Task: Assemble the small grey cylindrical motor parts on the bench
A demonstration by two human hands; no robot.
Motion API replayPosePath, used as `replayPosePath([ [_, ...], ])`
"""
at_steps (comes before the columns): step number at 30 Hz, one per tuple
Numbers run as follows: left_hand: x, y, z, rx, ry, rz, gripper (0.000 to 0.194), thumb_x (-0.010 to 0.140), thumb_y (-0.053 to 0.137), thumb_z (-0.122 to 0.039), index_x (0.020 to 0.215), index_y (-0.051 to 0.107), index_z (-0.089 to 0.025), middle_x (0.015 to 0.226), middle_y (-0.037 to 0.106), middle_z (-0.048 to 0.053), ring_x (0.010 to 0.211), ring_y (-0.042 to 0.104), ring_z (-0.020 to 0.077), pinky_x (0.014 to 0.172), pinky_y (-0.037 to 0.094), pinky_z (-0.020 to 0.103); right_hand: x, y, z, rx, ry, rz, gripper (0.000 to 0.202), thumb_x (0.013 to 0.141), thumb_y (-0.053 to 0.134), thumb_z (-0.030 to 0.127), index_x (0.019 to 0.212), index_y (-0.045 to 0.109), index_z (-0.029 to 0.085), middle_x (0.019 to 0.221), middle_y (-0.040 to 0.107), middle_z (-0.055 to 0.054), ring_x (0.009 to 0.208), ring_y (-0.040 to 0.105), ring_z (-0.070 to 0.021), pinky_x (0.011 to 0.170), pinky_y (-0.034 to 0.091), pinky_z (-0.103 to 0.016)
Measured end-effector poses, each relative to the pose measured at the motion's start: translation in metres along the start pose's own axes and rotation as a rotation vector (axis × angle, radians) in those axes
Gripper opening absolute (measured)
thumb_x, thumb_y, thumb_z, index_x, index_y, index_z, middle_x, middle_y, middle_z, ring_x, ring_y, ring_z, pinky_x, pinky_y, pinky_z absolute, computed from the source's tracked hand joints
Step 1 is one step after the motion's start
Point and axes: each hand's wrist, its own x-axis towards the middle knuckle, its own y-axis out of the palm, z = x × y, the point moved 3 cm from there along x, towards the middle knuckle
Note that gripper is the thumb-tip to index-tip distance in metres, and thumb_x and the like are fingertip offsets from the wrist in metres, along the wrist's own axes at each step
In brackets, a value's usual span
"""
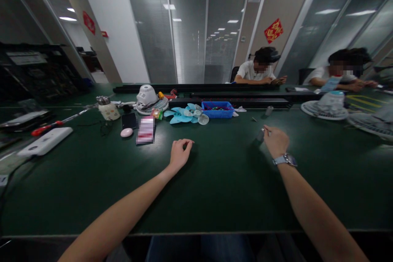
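Over the bench (215,188), the right hand (276,141) is pinching a small grey cylinder (260,134) (a watch (289,159) is circling that wrist), with a similar piece (269,110) sitting beyond. The left hand (180,154) is curling loosely, leaving a narrow gap, with blue fan blades (179,114) lying beyond it.

We see a smooth tabletop (215,196) with a soft sheen, a metallic-looking held cylinder (260,135), smooth plastic fan blades (178,116), a plastic tray (220,114), a glossy plastic long white case (46,141), and reflective glass panes (187,32)
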Motion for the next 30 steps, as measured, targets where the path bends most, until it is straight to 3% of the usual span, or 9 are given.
replayPosePath([
  [14,0.0005,0.0012,0.0011,0.006,0.013,0.004,0.025,0.093,0.051,-0.032,0.095,0.073,-0.023,0.095,0.072,0.004,0.095,0.058,0.0236,0.084,0.045,0.037,-0.0031,-0.0012,0.0043,0.037,0.087,0.020,0.040,0.092,0.043,0.031,0.117,0.071,0.019,0.102,0.073,-0.013,0.083,0.065,-0.0247,0.066,0.042,-0.032],
  [30,0.0004,0.0025,0.0039,0.000,0.022,0.008,0.025,0.093,0.051,-0.034,0.096,0.073,-0.023,0.094,0.072,0.004,0.097,0.058,0.0235,0.086,0.045,0.037,-0.0033,-0.0081,0.0078,-0.020,0.159,0.090,0.041,0.090,0.045,0.036,0.117,0.072,0.021,0.089,0.074,-0.016,0.075,0.067,-0.0269,0.064,0.044,-0.034],
])
